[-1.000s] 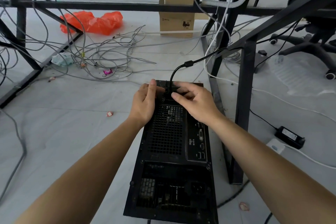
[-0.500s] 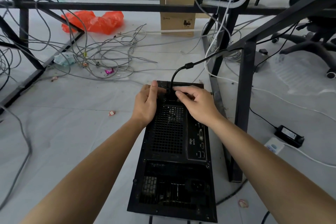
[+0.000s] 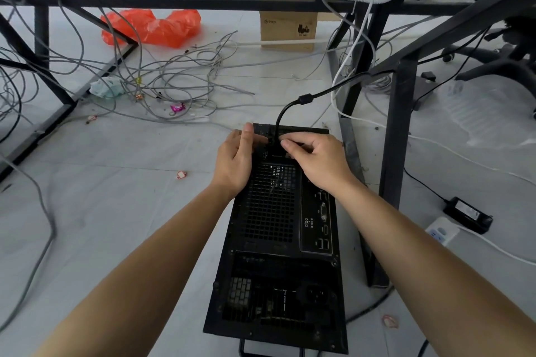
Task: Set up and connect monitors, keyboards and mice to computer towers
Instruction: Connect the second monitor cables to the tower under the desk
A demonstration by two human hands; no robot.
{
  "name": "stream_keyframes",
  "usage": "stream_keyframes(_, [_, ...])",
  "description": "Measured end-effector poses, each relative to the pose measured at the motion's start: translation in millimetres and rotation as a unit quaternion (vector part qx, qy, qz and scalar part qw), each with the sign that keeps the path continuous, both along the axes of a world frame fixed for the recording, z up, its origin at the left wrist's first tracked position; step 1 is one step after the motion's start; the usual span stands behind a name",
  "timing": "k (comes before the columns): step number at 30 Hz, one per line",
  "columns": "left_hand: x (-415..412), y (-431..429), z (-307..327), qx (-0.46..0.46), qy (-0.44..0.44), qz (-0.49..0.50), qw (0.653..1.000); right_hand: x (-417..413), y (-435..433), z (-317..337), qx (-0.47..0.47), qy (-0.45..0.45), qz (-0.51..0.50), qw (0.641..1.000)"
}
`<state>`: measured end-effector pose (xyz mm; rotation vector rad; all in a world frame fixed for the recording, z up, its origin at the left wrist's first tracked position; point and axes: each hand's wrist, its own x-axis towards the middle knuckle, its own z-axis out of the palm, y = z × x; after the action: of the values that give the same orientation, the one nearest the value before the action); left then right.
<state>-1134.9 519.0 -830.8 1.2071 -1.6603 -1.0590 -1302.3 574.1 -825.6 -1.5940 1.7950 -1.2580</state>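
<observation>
A black computer tower (image 3: 278, 229) stands on the floor with its rear panel facing up toward me. A black cable (image 3: 301, 100) with a ferrite bead runs down into a connector at the panel's far end. My left hand (image 3: 236, 161) rests against the tower's left edge, its thumb touching the connector's left side. My right hand (image 3: 314, 158) pinches the connector's right side with curled fingers. The connector itself is mostly hidden between my fingers.
A black desk leg (image 3: 397, 139) stands right of the tower. Loose grey cables (image 3: 174, 81) sprawl on the floor behind, with an orange bag (image 3: 150, 26) and a cardboard box (image 3: 287, 23). A power adapter (image 3: 467, 214) and a white power strip (image 3: 442, 230) lie at right.
My right fingers have shifted slightly on the connector's right side. The view has drifted a little; the tower and left hand stay in place.
</observation>
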Motion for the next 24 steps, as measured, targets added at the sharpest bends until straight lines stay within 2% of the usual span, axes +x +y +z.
stream_keyframes(3, [-0.2,-0.2,-0.8,-0.002,0.002,0.002,1.0,1.9,-3.0,-0.1,0.001,-0.016,-0.018,1.0])
stream_keyframes(9, [-0.1,0.4,-1.7,0.002,0.01,0.0,1.0,-0.8,2.5,-0.7,0.015,-0.019,0.018,1.0])
stream_keyframes(13, [0.1,-0.8,-1.9,-0.007,0.01,0.001,1.0,3.7,-0.3,1.1,0.006,0.003,-0.009,1.0])
stream_keyframes(18, [0.8,1.0,-1.9,-0.023,0.025,-0.003,0.999,6.2,-1.3,3.9,0.001,-0.011,-0.03,0.999])
stream_keyframes(24, [6.6,2.5,6.5,0.018,0.048,-0.035,0.998,3.4,3.9,6.7,0.013,-0.096,-0.029,0.995])
